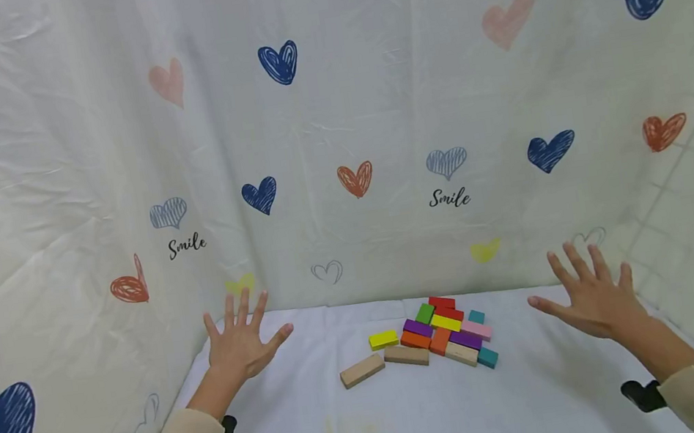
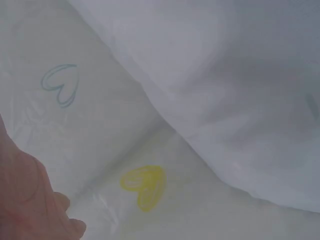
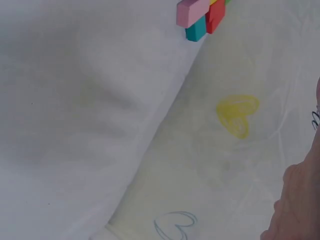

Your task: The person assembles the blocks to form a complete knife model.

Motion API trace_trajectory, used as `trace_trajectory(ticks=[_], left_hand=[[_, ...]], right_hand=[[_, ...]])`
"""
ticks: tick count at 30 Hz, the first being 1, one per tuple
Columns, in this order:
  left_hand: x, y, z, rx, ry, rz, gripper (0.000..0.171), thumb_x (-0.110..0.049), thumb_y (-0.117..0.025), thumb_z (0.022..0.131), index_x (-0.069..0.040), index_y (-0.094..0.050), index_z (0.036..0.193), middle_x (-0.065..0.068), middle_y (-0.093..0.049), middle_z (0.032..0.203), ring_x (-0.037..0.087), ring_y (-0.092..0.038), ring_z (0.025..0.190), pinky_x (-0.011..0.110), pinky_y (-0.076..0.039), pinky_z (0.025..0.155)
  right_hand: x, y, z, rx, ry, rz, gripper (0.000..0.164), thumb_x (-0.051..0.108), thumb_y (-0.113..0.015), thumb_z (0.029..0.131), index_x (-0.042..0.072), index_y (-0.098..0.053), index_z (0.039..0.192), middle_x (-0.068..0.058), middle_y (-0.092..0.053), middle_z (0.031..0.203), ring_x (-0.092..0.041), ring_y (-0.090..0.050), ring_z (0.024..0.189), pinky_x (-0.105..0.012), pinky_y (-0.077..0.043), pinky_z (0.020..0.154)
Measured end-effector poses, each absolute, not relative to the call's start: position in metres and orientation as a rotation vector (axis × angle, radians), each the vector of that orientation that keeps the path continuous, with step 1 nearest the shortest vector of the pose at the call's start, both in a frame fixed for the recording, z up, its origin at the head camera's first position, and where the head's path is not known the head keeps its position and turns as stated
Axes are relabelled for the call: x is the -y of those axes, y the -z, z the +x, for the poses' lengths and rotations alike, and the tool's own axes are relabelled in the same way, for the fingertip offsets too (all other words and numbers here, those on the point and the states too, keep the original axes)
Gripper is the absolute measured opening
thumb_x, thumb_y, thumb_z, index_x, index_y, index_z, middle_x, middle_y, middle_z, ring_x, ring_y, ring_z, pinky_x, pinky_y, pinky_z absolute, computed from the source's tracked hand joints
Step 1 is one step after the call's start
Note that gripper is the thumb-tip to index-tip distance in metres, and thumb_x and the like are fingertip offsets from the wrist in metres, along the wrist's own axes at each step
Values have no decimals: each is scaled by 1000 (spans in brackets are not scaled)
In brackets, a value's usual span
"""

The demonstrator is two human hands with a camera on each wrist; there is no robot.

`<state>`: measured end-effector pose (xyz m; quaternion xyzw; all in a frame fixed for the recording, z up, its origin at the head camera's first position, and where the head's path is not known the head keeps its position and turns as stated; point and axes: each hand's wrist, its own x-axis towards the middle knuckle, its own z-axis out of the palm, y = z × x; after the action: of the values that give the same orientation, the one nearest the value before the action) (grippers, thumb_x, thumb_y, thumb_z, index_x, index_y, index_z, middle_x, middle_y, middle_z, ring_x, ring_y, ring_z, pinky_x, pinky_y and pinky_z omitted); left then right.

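Both hands are raised with straight, spread fingers and hold nothing. My left hand [image 1: 239,346] is over the left side of the white table, left of the blocks. On the other side, my right hand [image 1: 594,296] is held well to the right of them. Between the hands lies a cluster of coloured wooden blocks, among them a purple block [image 1: 466,339], a pink block [image 1: 476,330] and a green block [image 1: 424,313]. A yellow block [image 1: 384,340] and two plain wood blocks [image 1: 362,371] lie at the cluster's left. The right wrist view catches a teal block [image 3: 196,30] at its top.
The table [image 1: 297,430] has a white cloth. A pale curtain [image 1: 373,116] printed with hearts and "Smile" hangs behind it and along both sides. Dark straps [image 1: 642,397] show at the cuffs of both beige sleeves.
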<state>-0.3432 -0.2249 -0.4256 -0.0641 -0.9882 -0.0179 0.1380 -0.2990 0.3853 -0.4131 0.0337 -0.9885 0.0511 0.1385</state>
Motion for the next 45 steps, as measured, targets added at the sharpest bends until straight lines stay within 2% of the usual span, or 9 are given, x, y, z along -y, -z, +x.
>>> trace_trajectory(ticks=[6, 11, 16, 23, 31, 39, 45], left_hand=[[217, 437, -330, 2843, 79, -217, 97, -87, -32, 89, -27, -19, 165, 11, -6, 173, 43, -1, 159, 78, 6, 114], [209, 447, -315, 2827, 110, -248, 94, -84, -37, 90, -28, -23, 164, 11, -11, 173, 43, -8, 158, 77, 1, 115], [202, 460, -304, 2843, 99, -261, 93, -86, -35, 90, -31, -21, 164, 8, -12, 173, 40, -8, 159, 77, -2, 116], [188, 478, -288, 2849, 90, -251, 96, -89, -34, 87, -32, -24, 163, 8, -16, 172, 38, -12, 159, 75, -4, 117], [167, 490, -270, 2887, 130, -253, 94, -88, -35, 88, -33, -24, 163, 7, -17, 172, 37, -14, 159, 76, -5, 117], [147, 500, -263, 2896, 200, -273, 95, -90, -32, 86, -33, -27, 162, 6, -18, 172, 37, -15, 159, 75, -5, 117], [131, 504, -264, 2870, 245, -309, 94, -87, -39, 86, -32, -29, 162, 7, -20, 172, 36, -16, 159, 74, -5, 117]], right_hand=[[-377, 420, -288, 2851, -130, 110, 110, 79, -47, 89, 10, -5, 164, -27, 2, 169, -59, 13, 150, -86, 8, 104], [-369, 427, -279, 2852, -110, 122, 109, 78, -47, 89, 11, -5, 164, -26, 3, 169, -57, 16, 151, -86, 9, 104], [-357, 434, -267, 2869, -108, 144, 108, 78, -47, 89, 14, -4, 165, -23, 2, 170, -54, 18, 152, -87, 5, 104], [-340, 448, -253, 2891, -129, 134, 108, 79, -49, 88, 14, -9, 165, -22, -1, 171, -55, 9, 152, -88, 4, 103], [-316, 468, -242, 2916, -212, 132, 107, 79, -51, 87, 16, -13, 165, -19, -5, 171, -52, 5, 152, -86, 5, 104], [-289, 484, -240, 2959, -324, 106, 106, 77, -56, 86, 10, -24, 162, -20, -8, 170, -52, 3, 151, -85, 9, 105], [-268, 492, -242, 2993, -399, 107, 105, 75, -58, 85, 8, -29, 160, -22, -12, 169, -55, -3, 150, -84, 4, 107]])
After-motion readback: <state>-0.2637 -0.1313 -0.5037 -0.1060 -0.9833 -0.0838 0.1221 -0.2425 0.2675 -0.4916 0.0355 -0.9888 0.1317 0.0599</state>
